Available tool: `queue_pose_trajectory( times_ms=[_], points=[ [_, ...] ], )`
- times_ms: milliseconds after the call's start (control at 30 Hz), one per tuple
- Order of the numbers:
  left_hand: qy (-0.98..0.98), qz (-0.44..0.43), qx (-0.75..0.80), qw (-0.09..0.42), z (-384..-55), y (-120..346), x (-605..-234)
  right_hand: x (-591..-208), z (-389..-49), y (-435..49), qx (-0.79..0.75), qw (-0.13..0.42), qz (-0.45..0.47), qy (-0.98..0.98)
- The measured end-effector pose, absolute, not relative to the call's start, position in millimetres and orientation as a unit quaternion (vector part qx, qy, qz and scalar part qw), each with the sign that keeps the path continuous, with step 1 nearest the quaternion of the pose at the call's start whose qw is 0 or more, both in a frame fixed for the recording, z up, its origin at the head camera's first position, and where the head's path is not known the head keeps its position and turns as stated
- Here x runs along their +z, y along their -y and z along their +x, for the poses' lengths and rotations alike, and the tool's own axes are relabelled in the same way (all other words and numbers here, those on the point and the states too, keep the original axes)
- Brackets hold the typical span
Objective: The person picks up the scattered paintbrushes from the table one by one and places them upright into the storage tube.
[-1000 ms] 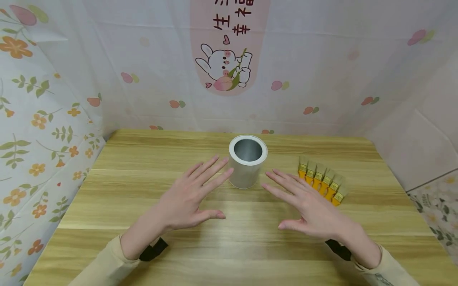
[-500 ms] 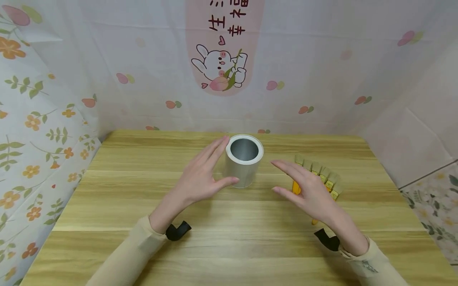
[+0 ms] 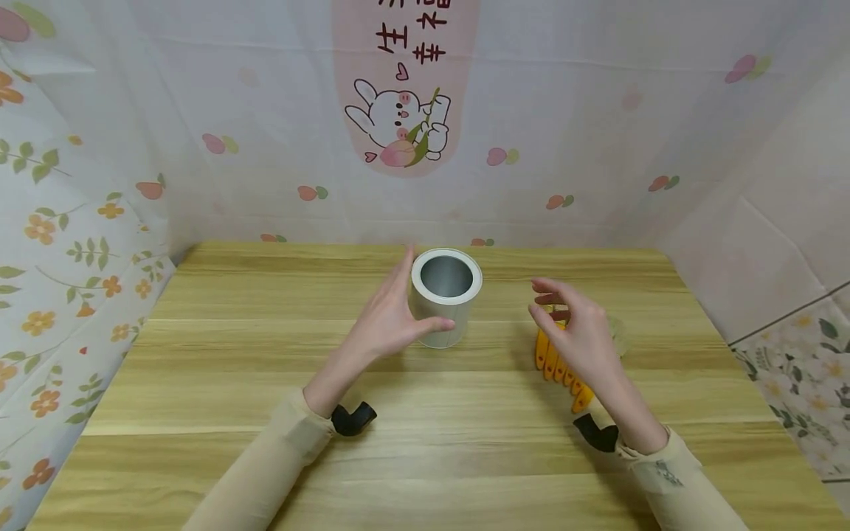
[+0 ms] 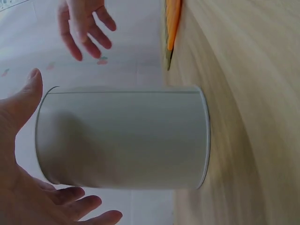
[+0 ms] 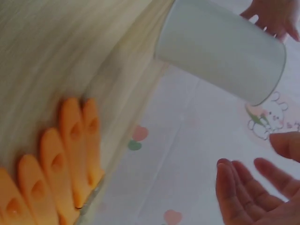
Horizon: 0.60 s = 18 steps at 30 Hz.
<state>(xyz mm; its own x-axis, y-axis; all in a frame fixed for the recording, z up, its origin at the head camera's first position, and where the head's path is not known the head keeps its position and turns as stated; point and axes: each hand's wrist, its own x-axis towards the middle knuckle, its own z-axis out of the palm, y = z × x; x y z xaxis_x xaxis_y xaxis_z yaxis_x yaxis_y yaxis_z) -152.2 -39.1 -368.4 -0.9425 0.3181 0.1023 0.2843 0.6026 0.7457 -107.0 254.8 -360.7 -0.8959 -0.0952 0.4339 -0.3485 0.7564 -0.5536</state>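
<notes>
A white, open-topped metal can stands upright toward the back of the table, its grey inside showing from above. My left hand is at its left side, thumb in front and fingers reaching behind. In the left wrist view, the thumb is spread near the can's top rim and the fingers extend along its other side. My right hand hovers above a row of paint brushes with orange handles, fingers loosely bent and holding nothing. It partly hides the brushes' bristles.
The wooden table ends at the back against a white printed cloth with a rabbit picture. A flowered cloth hangs at the left. Black wrist mounts sit under both wrists.
My left hand has moved right and forward to the can's side. My right hand has drawn in over the brushes, its spread fingers now bent. The can and brushes stay in place.
</notes>
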Motion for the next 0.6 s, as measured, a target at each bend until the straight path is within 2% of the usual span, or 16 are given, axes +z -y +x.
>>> queue_pose_trajectory(
  times_ms=[367, 600],
  points=[
    [-0.869, 0.15, 0.472, 0.002, -157.3, 30.9, -381.1, -374.4, -122.2, -271.4, 0.258, 0.043, 0.032, 0.965],
    [-0.863, 0.147, 0.484, -0.007, -160.6, 27.7, -386.0, -385.8, -127.3, -275.2, 0.231, 0.027, 0.01, 0.972]
  ],
)
